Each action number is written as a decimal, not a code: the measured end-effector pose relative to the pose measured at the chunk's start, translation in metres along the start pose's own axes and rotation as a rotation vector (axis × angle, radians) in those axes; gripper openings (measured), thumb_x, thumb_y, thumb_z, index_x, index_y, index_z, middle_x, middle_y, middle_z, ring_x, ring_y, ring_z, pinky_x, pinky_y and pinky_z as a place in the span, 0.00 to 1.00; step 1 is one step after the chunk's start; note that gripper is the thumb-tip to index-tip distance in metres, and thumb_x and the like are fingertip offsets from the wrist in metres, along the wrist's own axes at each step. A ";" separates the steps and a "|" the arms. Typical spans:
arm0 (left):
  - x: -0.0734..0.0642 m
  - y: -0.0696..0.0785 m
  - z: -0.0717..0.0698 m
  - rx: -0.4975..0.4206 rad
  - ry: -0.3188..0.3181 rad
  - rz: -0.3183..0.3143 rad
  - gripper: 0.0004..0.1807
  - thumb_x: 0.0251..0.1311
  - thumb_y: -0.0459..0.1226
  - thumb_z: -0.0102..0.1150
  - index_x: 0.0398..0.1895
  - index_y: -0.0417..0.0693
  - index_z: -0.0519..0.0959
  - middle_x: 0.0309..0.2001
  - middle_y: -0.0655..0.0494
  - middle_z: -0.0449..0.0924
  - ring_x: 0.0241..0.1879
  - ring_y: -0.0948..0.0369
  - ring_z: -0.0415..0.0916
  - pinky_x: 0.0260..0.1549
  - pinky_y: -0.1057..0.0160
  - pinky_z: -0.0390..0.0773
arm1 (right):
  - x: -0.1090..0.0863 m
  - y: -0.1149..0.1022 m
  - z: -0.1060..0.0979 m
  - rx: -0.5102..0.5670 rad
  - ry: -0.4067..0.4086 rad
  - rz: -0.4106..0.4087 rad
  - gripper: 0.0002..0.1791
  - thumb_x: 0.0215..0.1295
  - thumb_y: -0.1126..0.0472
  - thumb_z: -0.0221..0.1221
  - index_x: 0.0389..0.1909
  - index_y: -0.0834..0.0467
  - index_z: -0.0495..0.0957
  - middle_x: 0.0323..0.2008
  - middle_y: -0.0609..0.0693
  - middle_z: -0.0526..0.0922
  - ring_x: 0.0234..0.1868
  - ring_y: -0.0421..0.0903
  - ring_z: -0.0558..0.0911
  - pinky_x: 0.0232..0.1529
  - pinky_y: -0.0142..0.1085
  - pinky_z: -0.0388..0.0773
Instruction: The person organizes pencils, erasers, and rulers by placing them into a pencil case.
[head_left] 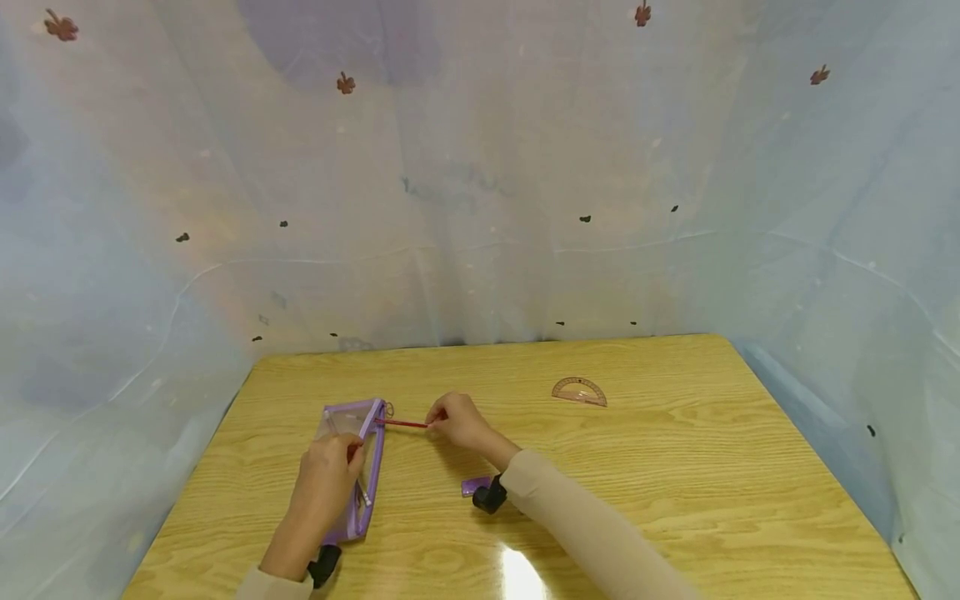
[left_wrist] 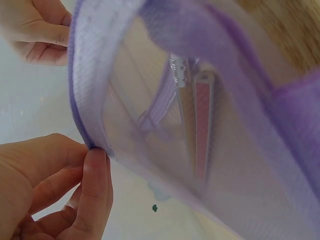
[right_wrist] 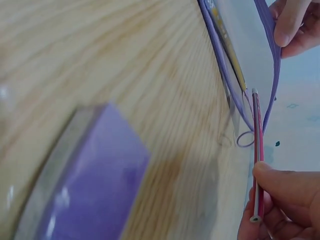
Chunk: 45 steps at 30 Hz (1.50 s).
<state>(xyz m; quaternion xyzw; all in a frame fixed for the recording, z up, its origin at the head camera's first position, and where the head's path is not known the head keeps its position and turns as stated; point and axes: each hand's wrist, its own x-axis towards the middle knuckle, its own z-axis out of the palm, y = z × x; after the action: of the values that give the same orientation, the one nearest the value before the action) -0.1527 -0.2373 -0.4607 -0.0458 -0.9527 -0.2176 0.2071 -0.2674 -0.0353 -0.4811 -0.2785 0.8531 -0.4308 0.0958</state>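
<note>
A clear pencil case (head_left: 352, 407) with purple trim lies on the left of the table, its mouth held apart. My left hand (head_left: 326, 471) pinches the edge of its opening between thumb and fingers. Inside, the left wrist view shows a pencil (left_wrist: 186, 115) with a metal ferrule and a slim pink strip (left_wrist: 202, 120). With thumb and fingers, my right hand (head_left: 461, 425) pinches a red striped pencil (right_wrist: 258, 145) near one end. Its other end points into the case's mouth, by the ring on the zip (right_wrist: 245, 139).
A purple block (head_left: 476, 486) lies beneath my right wrist, close up in the right wrist view. Farther back to the right, a transparent protractor (head_left: 580, 392) rests on the wooden table (head_left: 675, 467). Pale printed curtains (head_left: 480, 167) hang behind and at both sides.
</note>
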 end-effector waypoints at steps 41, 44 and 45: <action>0.000 -0.003 0.000 0.000 0.050 0.040 0.03 0.51 0.23 0.70 0.30 0.31 0.84 0.27 0.43 0.82 0.26 0.52 0.79 0.24 0.54 0.79 | -0.001 -0.025 0.032 0.176 0.085 0.181 0.03 0.55 0.73 0.70 0.26 0.68 0.85 0.25 0.54 0.85 0.23 0.36 0.72 0.24 0.26 0.68; 0.000 -0.003 0.000 -0.002 0.045 0.034 0.03 0.52 0.24 0.69 0.30 0.31 0.84 0.27 0.43 0.82 0.27 0.52 0.79 0.24 0.54 0.79 | -0.001 -0.027 0.033 0.184 0.089 0.193 0.03 0.55 0.73 0.70 0.26 0.69 0.85 0.26 0.54 0.85 0.23 0.36 0.72 0.24 0.26 0.68; 0.000 -0.003 0.000 -0.003 0.046 0.033 0.03 0.52 0.24 0.69 0.30 0.31 0.84 0.27 0.43 0.82 0.27 0.52 0.79 0.24 0.54 0.79 | 0.000 -0.028 0.033 0.185 0.092 0.195 0.03 0.55 0.73 0.70 0.27 0.69 0.85 0.26 0.55 0.86 0.23 0.36 0.73 0.24 0.26 0.68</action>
<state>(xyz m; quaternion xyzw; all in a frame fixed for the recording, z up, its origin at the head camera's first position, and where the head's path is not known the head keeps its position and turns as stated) -0.1531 -0.2401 -0.4617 -0.0567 -0.9466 -0.2163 0.2322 -0.2426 -0.0712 -0.4792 -0.1639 0.8361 -0.5088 0.1233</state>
